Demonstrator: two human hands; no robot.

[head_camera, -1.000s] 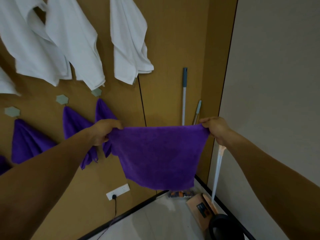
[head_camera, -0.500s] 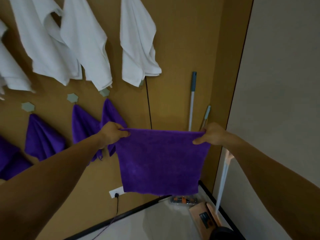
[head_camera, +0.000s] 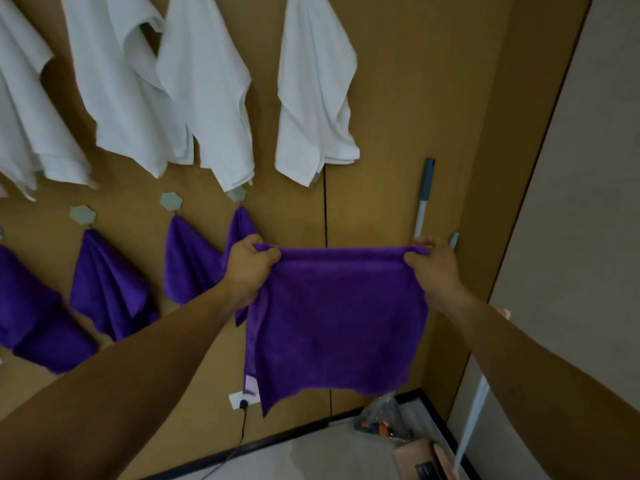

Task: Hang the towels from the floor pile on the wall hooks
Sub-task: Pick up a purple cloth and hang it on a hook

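Observation:
I hold a purple towel [head_camera: 339, 320] spread out flat in front of the brown wall. My left hand [head_camera: 247, 268] grips its top left corner and my right hand [head_camera: 431, 268] pinches its top right corner. Its top edge is folded over between my hands. Several purple towels [head_camera: 107, 285] hang from a lower row of grey-green hexagonal hooks [head_camera: 171, 200] on the left. Several white towels [head_camera: 311, 98] hang from an upper row. The floor pile is out of view.
A mop handle [head_camera: 423, 199] leans in the corner behind my right hand. A wall socket [head_camera: 242, 400] with a plugged cable sits low on the wall. A cardboard box [head_camera: 420, 459] and a plastic bag [head_camera: 384, 420] lie on the floor by the grey side wall [head_camera: 571, 220].
My hands have come closer together and the towel's top edge has rolled over. The view has shifted left, showing more of the hanging towels.

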